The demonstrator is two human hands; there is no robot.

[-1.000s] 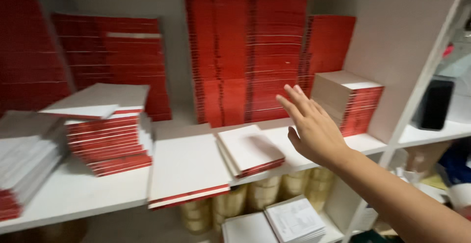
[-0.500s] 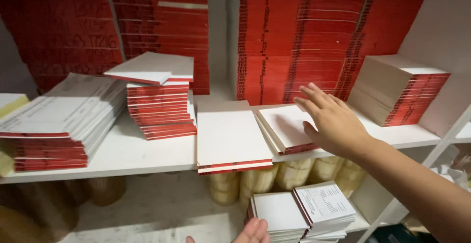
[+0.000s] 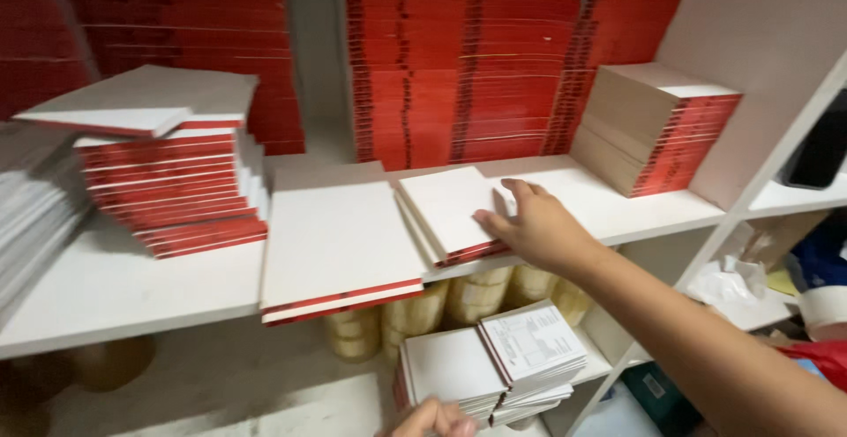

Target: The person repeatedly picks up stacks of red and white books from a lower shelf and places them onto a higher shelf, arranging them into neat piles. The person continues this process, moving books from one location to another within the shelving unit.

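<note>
Two hands show here. The right hand [image 3: 536, 225] is stretched out over the shelf [image 3: 115, 287], palm down, with its fingers [image 3: 494, 221] spread and lying on the right edge of a small pad stack [image 3: 450, 212]. The thumb sits at the stack's near corner, low against its red spine edge, and the other fingers rest on the white top sheet. It is a loose, flat hold rather than a closed clasp; whether the thumb has got under the stack I cannot tell. The forearm runs in from the lower right, at a slant, crossing in front of the shelf's white upright.

That small stack lies flat near the shelf's front edge, turned a little askew, its left side touching or just overlapping a bigger flat pad [image 3: 340, 243] whose front corner juts past the shelf lip. Behind them stand tall red piles [image 3: 468, 58] against the back wall, and a tilted block of pads [image 3: 657, 128] sits well to the right of the hand.

The left hand [image 3: 432, 419] is barely in view at the bottom edge, only curled knuckles showing, just beside a lower stack [image 3: 490, 366] of white pads on the shelf below. Its grip cannot be made out. Tape rolls [image 3: 476, 291] stand behind that lower stack.
</note>
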